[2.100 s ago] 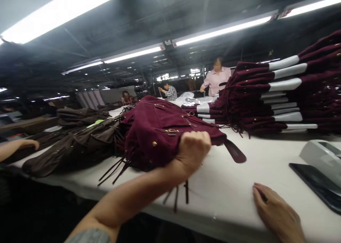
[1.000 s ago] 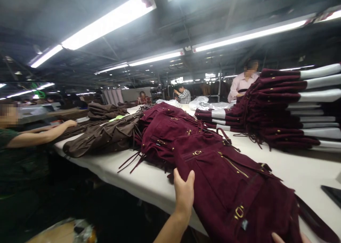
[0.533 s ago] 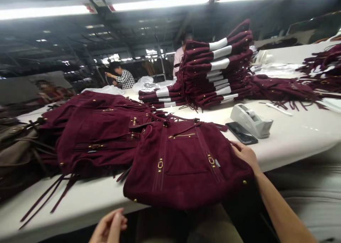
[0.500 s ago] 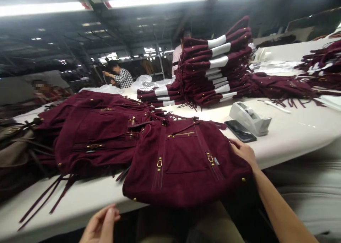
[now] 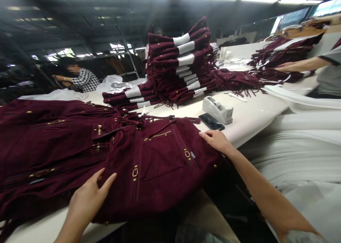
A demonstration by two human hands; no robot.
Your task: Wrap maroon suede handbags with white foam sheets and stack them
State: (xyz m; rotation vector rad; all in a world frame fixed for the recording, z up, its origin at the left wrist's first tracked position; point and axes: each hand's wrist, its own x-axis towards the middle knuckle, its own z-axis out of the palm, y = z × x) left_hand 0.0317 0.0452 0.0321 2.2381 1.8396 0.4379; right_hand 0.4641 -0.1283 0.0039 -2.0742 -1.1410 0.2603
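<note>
A burgundy backpack (image 5: 162,157) with brass buckles and a slanted zip lies front side up at the table's front edge, its lower end overhanging. My left hand (image 5: 87,196) is at its lower left side, thumb and fingers apart, with nothing gripped between them. On the backpack's right side rests my right hand (image 5: 217,140), fingers stretched out along the fabric; its thumb is hard to make out. More burgundy bags (image 5: 61,143) lie against the backpack's left side, partly behind my left hand.
A tall stack of burgundy bags (image 5: 183,65) with white bands stands behind. A tape dispenser (image 5: 218,109) and a phone (image 5: 211,121) lie on the white table (image 5: 247,118). Another person's arm (image 5: 303,64) reaches to bags at right; a person in a checked shirt (image 5: 86,80) is at back left.
My left hand has come up from below the table edge to the backpack's left side, its fingers spreading. My right hand stays at the right side. The view has turned right.
</note>
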